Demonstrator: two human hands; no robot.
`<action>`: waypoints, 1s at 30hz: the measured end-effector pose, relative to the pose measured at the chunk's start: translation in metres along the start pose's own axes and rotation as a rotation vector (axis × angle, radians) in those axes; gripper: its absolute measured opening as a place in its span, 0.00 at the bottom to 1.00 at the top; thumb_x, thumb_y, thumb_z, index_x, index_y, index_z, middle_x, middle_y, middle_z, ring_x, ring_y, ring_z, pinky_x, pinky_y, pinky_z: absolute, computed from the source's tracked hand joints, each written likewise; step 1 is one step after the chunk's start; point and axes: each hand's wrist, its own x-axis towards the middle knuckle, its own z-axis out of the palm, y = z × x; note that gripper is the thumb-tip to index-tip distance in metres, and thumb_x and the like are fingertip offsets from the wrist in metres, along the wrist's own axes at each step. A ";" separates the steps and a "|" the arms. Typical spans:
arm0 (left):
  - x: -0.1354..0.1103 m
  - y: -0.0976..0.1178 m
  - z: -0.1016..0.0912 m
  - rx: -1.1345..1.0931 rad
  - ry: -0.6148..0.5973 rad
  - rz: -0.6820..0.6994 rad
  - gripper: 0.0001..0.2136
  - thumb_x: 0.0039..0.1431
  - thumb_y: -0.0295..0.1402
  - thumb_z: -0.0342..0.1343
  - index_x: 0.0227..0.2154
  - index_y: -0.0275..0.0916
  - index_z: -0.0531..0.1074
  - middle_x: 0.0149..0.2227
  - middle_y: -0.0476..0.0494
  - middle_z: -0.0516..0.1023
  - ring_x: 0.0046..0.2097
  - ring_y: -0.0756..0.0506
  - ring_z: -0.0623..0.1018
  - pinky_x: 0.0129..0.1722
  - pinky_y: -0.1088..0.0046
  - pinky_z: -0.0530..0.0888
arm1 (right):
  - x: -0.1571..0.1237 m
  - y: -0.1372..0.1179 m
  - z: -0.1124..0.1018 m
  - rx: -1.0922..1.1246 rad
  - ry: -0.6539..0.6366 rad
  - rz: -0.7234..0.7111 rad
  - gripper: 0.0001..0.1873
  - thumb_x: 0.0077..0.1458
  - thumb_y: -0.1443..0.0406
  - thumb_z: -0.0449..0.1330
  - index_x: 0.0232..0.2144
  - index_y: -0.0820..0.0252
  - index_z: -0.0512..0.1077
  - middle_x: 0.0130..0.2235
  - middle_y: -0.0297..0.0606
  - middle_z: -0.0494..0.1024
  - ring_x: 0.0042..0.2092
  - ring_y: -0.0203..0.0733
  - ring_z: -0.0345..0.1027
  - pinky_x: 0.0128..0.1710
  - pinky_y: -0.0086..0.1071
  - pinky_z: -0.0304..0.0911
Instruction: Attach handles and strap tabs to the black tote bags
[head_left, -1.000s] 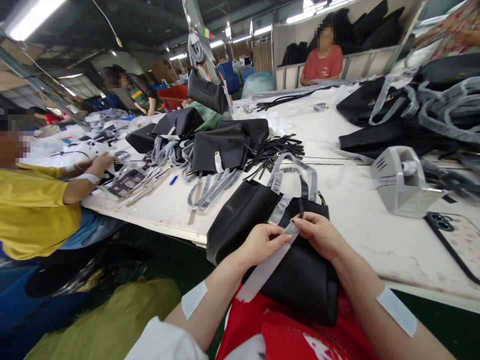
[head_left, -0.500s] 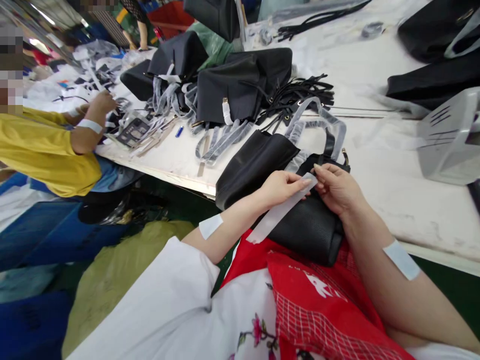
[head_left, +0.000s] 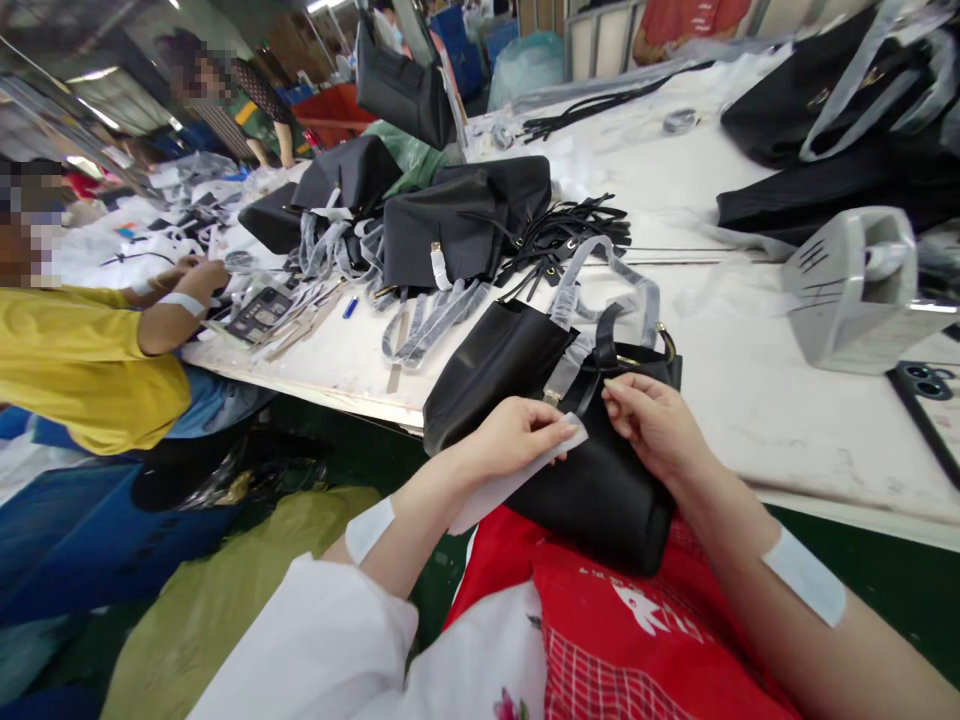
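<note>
A black handbag [head_left: 600, 505] rests partly on the table edge and partly on my lap, tilted toward me. My left hand [head_left: 514, 437] pinches a white paper strip [head_left: 491, 497] over the bag's front; the strip's lower end hangs beside my forearm. My right hand [head_left: 654, 425], fingers pinched together, is at the bag's upper front. Whatever lies between those fingertips is too small to make out. Just above them a black strap tab [head_left: 604, 335] curls up near the gold zipper. The bag's handle [head_left: 566, 292] is wrapped in clear plastic.
More black bags [head_left: 439, 230] and a pile of black tassels [head_left: 574, 235] lie beyond. At right are a grey plastic holder [head_left: 844, 295], a phone [head_left: 924, 385] and other bags [head_left: 810, 195]. A co-worker in a yellow top [head_left: 90, 365] works at left.
My left hand has drawn the white strip down and left, away from my right hand. The hands are farther apart. The view has tilted up, showing more of the room.
</note>
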 end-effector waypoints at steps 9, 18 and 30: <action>-0.044 -0.021 -0.001 -0.123 0.048 -0.124 0.18 0.57 0.46 0.55 0.27 0.32 0.76 0.24 0.45 0.75 0.26 0.51 0.73 0.28 0.77 0.68 | -0.018 -0.030 -0.009 -0.871 0.265 -0.602 0.15 0.49 0.56 0.65 0.38 0.57 0.73 0.37 0.41 0.77 0.38 0.49 0.70 0.41 0.40 0.64; -0.012 -0.018 0.014 -0.293 0.182 -0.223 0.23 0.52 0.53 0.56 0.26 0.32 0.77 0.24 0.42 0.78 0.23 0.50 0.74 0.24 0.77 0.68 | 0.018 -0.032 -0.003 -1.031 0.006 -0.539 0.13 0.59 0.57 0.55 0.32 0.54 0.77 0.35 0.38 0.79 0.37 0.46 0.72 0.38 0.37 0.63; 0.037 0.005 0.007 -0.447 0.186 -0.199 0.20 0.53 0.49 0.58 0.27 0.32 0.76 0.26 0.40 0.79 0.25 0.49 0.77 0.26 0.75 0.72 | 0.005 -0.023 -0.016 -0.875 0.025 -0.657 0.11 0.60 0.58 0.54 0.31 0.54 0.73 0.35 0.39 0.76 0.39 0.47 0.70 0.41 0.38 0.63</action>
